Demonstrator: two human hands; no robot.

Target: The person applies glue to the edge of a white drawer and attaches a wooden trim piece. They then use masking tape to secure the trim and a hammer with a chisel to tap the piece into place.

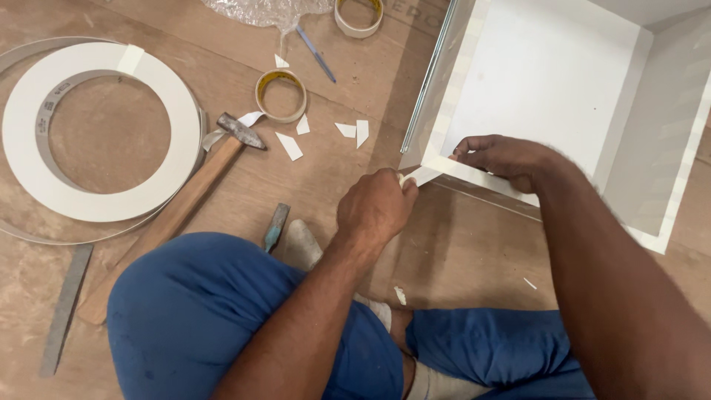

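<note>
Currently my left hand (374, 207) pinches the white edging strip (424, 175) at the white box (548, 81) corner; my right hand (507, 159), at 3 o'clock, presses fingers onto the rim.

I sit on a brown wooden floor (459, 252), evenly lit. Around me: 1 hammer (200, 185), 2 tape rolls (281, 95), a file (65, 307), crumpled plastic (266, 11).
</note>
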